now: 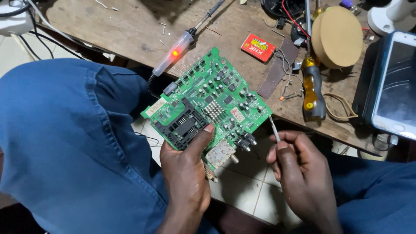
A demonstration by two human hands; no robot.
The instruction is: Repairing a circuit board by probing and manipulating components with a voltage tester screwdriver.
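My left hand (187, 171) holds a green circuit board (208, 102) from below, thumb pressed on its black card-slot part. The board is tilted, held above my lap at the edge of a wooden bench (130, 30). It carries a small heatsink, capacitors and metal connectors along its lower edge. My right hand (299, 169) pinches a thin silver-grey stick of solder wire (274, 128), whose tip points up toward the board's right corner. A soldering iron (182, 45) with a clear handle and a glowing red light lies on the bench just behind the board.
On the bench sit a small red box (258, 47), an amber-handled screwdriver (313, 89), a round tan disc (338, 37), loose wires and a phone (396, 84) at the right. My blue-clad legs flank a tiled floor (247, 190) below.
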